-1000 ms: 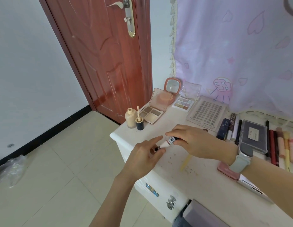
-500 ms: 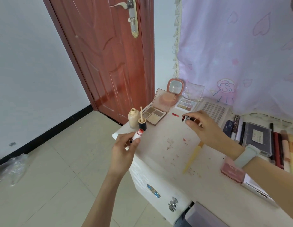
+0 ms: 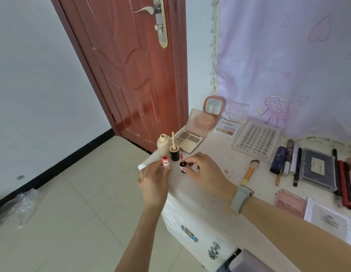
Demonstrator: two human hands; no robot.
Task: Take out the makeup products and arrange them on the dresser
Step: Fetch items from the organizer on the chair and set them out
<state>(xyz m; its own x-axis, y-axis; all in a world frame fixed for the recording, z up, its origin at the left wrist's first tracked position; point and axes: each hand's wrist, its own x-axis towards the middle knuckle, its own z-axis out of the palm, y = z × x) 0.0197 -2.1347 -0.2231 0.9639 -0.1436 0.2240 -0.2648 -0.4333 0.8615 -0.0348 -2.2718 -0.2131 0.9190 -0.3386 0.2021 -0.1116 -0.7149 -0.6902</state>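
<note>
Standing near the desk [image 3: 220,154] corner now, the lip gloss tube [image 3: 165,161] is pinched by left hand [image 3: 154,179]; right hand [image 3: 205,171] has brought its wand cap [image 3: 183,165] back, pinched at tube's three o'clock, ready for placing.

The left hand [image 3: 154,181] is covering the lower body of the lip-gloss tube [image 3: 165,161], leaving only its red neck showing; the right hand [image 3: 205,173] is hiding most of the black cap [image 3: 183,166]; the right and bottom edges are cutting off the desk [image 3: 216,205] and the printed leaflet [image 3: 328,218]; the leaflet's text and the labels on the tubes [image 3: 284,160] are remaining too small to read; the left edge is cropping the plastic bag [image 3: 15,209].
</note>
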